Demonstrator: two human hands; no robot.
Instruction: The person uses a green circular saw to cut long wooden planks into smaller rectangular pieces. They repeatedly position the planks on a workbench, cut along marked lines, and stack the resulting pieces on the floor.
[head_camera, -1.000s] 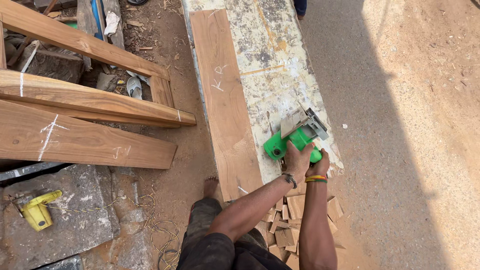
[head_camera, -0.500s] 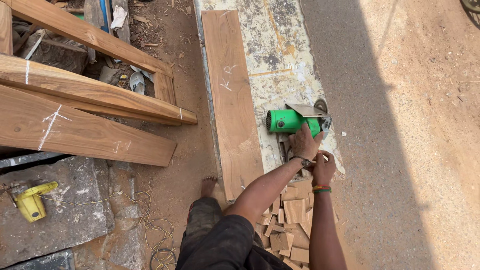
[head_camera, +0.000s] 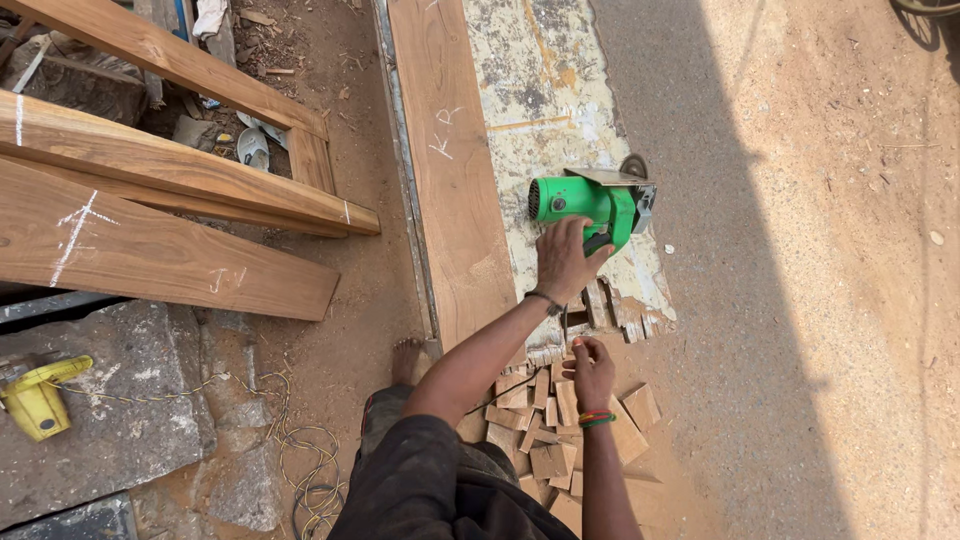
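Left hand (head_camera: 566, 262) grips the bright-green circular saw (head_camera: 590, 202); right hand (head_camera: 592, 374) rests half-open on small wood offcuts (head_camera: 545, 410).

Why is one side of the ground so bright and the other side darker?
In the head view, strong sun lights the sandy ground on the right, almost washing it out; a wide shadow band runs beside it. The green power saw, the left hand on it and the right hand over the wood offcuts look sharp, not blurred.
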